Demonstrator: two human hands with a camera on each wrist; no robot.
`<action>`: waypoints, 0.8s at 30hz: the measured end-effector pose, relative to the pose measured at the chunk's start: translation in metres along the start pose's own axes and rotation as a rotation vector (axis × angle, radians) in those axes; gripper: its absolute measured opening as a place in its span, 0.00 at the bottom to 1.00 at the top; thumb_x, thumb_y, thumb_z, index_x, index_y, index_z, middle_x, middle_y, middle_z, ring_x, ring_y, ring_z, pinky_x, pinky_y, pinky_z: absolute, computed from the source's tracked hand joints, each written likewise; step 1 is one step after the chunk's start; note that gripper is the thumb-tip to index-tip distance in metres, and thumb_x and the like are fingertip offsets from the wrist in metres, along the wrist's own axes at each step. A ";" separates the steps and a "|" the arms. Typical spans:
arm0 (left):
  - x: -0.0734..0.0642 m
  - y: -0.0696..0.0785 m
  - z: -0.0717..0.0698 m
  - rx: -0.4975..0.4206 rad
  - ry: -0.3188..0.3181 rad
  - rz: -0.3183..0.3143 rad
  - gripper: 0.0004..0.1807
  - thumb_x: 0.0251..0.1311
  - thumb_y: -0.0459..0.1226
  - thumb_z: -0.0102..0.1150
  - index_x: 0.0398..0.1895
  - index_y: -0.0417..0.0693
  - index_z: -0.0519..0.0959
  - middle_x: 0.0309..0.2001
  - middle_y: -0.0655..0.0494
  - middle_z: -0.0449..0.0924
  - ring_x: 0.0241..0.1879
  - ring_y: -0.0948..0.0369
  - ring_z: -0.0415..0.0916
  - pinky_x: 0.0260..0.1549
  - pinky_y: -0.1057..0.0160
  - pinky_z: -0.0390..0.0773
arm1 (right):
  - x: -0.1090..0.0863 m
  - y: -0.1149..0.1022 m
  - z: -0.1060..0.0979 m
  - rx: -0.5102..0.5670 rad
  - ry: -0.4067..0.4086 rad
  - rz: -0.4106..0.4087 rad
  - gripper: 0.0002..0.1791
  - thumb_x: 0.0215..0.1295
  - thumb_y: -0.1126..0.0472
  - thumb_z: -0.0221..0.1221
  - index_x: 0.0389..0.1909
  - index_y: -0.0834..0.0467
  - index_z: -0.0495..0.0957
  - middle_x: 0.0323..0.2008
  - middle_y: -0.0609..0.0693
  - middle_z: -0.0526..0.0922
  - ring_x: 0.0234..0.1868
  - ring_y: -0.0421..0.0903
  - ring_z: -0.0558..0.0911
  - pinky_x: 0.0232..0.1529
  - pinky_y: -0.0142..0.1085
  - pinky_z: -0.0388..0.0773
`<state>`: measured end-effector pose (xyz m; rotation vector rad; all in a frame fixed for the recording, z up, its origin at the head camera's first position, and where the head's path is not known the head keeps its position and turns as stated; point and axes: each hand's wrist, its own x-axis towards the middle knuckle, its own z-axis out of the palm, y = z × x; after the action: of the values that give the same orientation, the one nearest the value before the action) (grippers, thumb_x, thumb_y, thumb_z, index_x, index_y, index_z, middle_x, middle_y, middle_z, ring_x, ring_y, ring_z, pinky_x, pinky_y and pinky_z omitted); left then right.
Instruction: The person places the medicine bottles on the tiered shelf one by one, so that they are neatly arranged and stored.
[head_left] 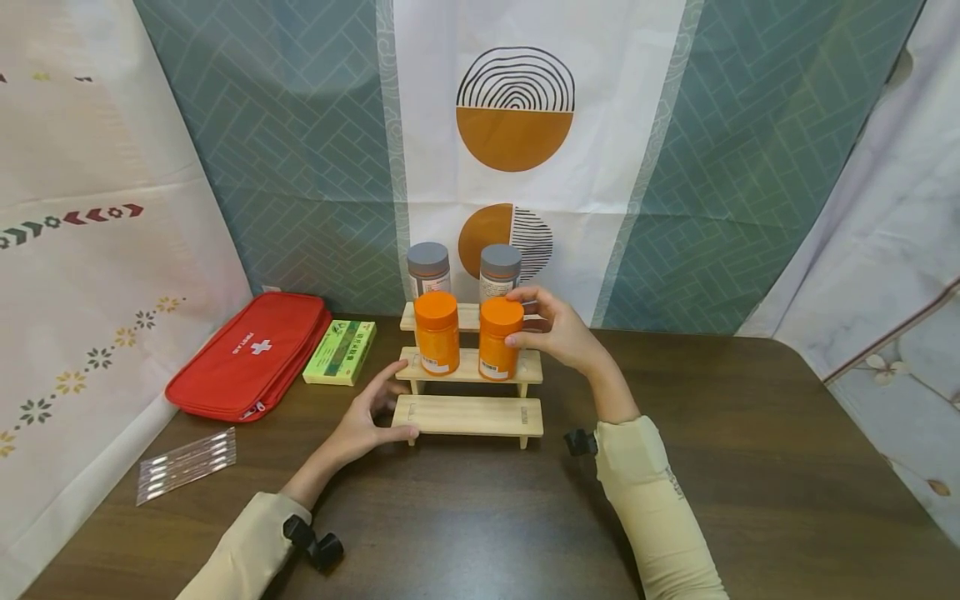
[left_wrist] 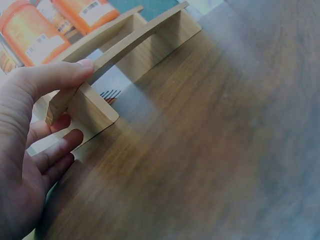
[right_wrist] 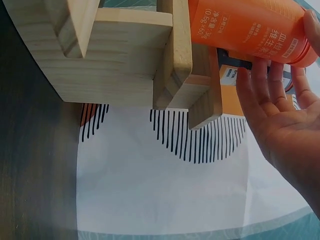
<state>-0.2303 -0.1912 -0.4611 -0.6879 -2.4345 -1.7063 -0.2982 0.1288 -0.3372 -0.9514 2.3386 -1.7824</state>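
A three-step wooden display stand (head_left: 467, 415) is on the table. My left hand (head_left: 369, 417) grips its left end, with the thumb against the lowest step and the fingers around the side, as the left wrist view also shows. On the middle step stand two orange bottles with orange lids. My right hand (head_left: 557, 333) holds the right orange bottle (head_left: 498, 340) near its lid, thumb in front and fingers to the far side. The left orange bottle (head_left: 437, 335) stands beside it, untouched. Behind them, a left grey-lidded jar (head_left: 429, 265) and a right grey-lidded jar (head_left: 500, 268) are on the top step.
Left of the stand lie a red first aid pouch (head_left: 251, 354), a green and yellow box (head_left: 340, 352) and a clear pack of cotton swabs (head_left: 187, 463). A patterned cloth (head_left: 322, 167) hangs just behind the stand. The dark wooden table (head_left: 712, 433) extends to the right.
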 end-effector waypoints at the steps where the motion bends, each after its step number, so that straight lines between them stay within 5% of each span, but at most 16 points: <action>1: 0.000 0.000 0.000 -0.001 -0.001 0.002 0.53 0.45 0.31 0.74 0.75 0.52 0.56 0.50 0.39 0.76 0.40 0.64 0.78 0.45 0.67 0.76 | -0.001 0.000 0.000 0.002 0.003 0.001 0.30 0.55 0.74 0.65 0.60 0.66 0.67 0.58 0.62 0.72 0.54 0.55 0.76 0.60 0.51 0.73; 10: 0.009 -0.003 0.005 0.009 -0.013 -0.020 0.52 0.46 0.32 0.74 0.75 0.55 0.56 0.51 0.40 0.77 0.42 0.61 0.78 0.47 0.65 0.75 | -0.007 0.000 -0.009 0.008 0.033 0.034 0.33 0.57 0.73 0.64 0.63 0.64 0.63 0.59 0.64 0.69 0.56 0.59 0.75 0.62 0.57 0.71; 17: 0.019 -0.001 0.008 0.016 -0.013 -0.023 0.49 0.49 0.32 0.72 0.75 0.53 0.57 0.51 0.37 0.77 0.43 0.55 0.78 0.47 0.61 0.76 | -0.021 0.007 -0.029 0.006 0.189 0.109 0.31 0.64 0.67 0.61 0.67 0.59 0.63 0.59 0.58 0.71 0.59 0.58 0.74 0.54 0.34 0.77; 20: 0.018 0.003 0.006 0.058 -0.016 -0.033 0.45 0.54 0.34 0.69 0.74 0.50 0.57 0.52 0.37 0.76 0.44 0.53 0.78 0.47 0.59 0.77 | -0.031 0.015 -0.040 -0.040 0.255 0.146 0.30 0.67 0.63 0.59 0.69 0.58 0.63 0.59 0.59 0.72 0.60 0.56 0.74 0.52 0.28 0.75; 24: 0.017 0.009 -0.008 0.205 0.003 -0.047 0.40 0.58 0.37 0.67 0.73 0.47 0.60 0.54 0.39 0.75 0.45 0.50 0.78 0.47 0.54 0.78 | -0.045 0.029 -0.057 -0.157 0.317 0.178 0.28 0.69 0.59 0.59 0.67 0.60 0.66 0.60 0.61 0.74 0.56 0.46 0.75 0.55 0.34 0.74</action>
<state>-0.2429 -0.1908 -0.4450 -0.6060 -2.5949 -1.4419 -0.2970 0.2044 -0.3583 -0.4788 2.6856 -1.8141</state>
